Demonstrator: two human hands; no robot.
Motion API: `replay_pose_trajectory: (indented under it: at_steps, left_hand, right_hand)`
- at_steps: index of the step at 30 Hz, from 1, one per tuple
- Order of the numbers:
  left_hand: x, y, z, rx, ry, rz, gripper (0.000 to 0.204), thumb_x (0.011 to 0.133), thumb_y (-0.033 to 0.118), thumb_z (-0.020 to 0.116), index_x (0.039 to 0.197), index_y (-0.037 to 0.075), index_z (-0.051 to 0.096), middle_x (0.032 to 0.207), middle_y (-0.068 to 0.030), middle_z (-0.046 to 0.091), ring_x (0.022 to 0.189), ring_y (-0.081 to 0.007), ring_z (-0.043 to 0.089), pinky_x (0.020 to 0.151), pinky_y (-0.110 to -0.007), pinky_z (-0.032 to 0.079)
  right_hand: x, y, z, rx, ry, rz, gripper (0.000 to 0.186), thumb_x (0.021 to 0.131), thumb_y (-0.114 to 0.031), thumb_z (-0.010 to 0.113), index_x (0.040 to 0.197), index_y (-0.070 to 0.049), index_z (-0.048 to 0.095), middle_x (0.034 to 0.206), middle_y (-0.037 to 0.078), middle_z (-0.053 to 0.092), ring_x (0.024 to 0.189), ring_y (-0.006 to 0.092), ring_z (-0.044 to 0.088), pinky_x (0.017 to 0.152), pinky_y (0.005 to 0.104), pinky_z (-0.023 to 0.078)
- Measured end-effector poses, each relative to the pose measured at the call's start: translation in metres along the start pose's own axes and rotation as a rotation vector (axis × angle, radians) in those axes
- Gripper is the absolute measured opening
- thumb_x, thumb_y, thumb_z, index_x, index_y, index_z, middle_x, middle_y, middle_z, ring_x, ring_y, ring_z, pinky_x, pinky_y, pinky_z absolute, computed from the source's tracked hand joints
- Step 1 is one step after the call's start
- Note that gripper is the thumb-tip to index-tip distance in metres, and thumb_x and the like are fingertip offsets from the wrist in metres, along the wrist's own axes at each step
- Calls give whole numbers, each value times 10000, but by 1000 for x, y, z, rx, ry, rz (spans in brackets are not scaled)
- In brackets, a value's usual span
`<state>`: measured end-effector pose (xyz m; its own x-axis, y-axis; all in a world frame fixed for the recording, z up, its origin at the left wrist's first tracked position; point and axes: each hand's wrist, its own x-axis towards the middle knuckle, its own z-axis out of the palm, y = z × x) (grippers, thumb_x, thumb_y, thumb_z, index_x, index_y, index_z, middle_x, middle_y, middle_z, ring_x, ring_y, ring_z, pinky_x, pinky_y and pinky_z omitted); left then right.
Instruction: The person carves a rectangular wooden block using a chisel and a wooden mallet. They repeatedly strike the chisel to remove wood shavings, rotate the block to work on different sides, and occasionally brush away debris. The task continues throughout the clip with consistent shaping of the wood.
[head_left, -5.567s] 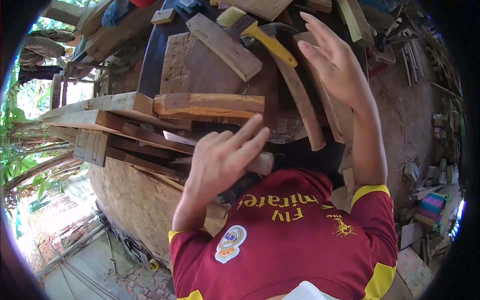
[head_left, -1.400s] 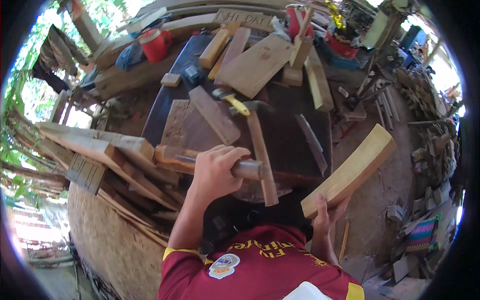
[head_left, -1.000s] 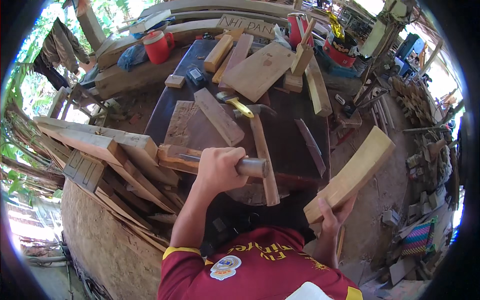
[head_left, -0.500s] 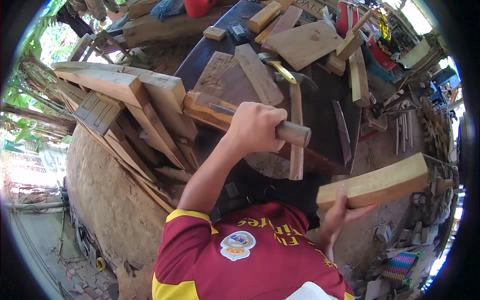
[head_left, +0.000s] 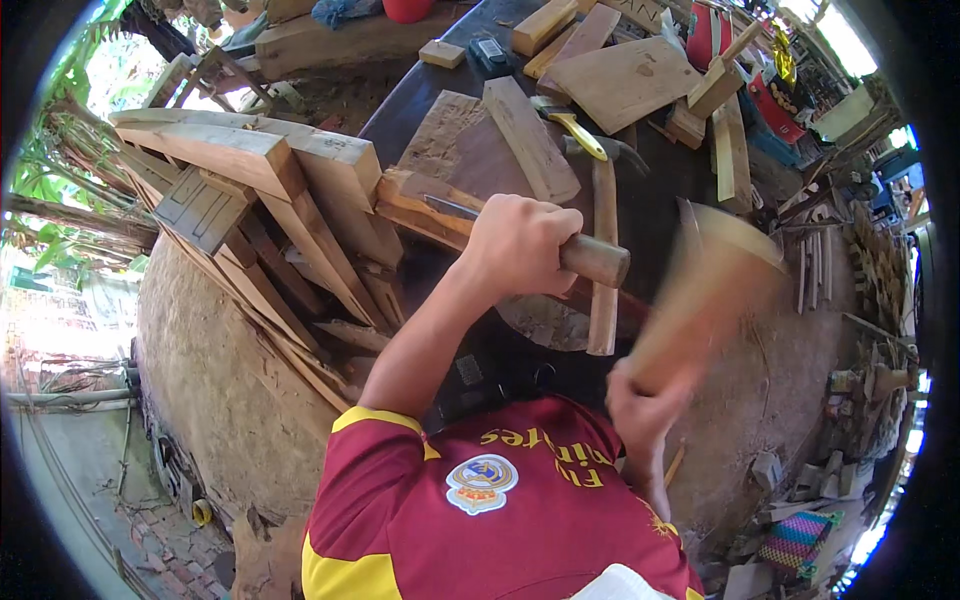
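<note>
My left hand (head_left: 525, 245) is closed around the wooden handle of a chisel (head_left: 600, 261). The metal blade points left and lies against an orange-brown piece of wood (head_left: 408, 197) at the table's near edge. Lower right, my right hand (head_left: 650, 400) grips one end of a thick wooden block (head_left: 715, 290), which is smeared by motion and tilts up toward the table. A gap separates the block from the chisel's butt end. Just beyond the chisel handle, a claw hammer (head_left: 604, 260) rests on the table with its shaft overhanging the near edge.
Boards, wood offcuts and a yellow-handled brush (head_left: 580, 134) lie on the dark table (head_left: 400, 100). Large timber beams (head_left: 325, 180) lean at the left. At the back right stand a wooden mallet (head_left: 716, 88) and a red container (head_left: 773, 108). Scrap wood litters the right-hand floor.
The block in my right hand has swung from lying out to the right to a steep tilt nearer the chisel. My left hand keeps its grip; the whole view has shifted slightly.
</note>
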<state>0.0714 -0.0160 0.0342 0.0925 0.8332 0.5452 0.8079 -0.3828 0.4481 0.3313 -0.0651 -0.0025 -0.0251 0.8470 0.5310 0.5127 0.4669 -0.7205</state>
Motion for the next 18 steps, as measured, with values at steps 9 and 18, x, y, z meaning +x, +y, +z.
replay_pose_trajectory:
  at_steps: [9, 18]
  left_hand:
    - [-2, -1, -4, 42, -11, -28, 301, 520, 252, 767, 688, 108, 563, 656, -63, 627, 662, -306, 661, 564, -415, 503]
    - [-3, -5, -7, 0, 78, -7, 266, 528, 219, 733, 687, 108, 551, 637, -70, 602, 639, -303, 647, 542, -407, 496]
  right_hand:
    - [15, -5, -16, 94, 131, 150, 930, 765, -92, 783, 1501, 75, 240, 1410, 257, 432, 1275, 350, 475, 1081, 471, 374]
    - [13, -5, -10, -121, -196, -66, 907, 730, -36, 717, 1509, 56, 260, 1418, 258, 449, 1317, 370, 467, 1106, 462, 359]
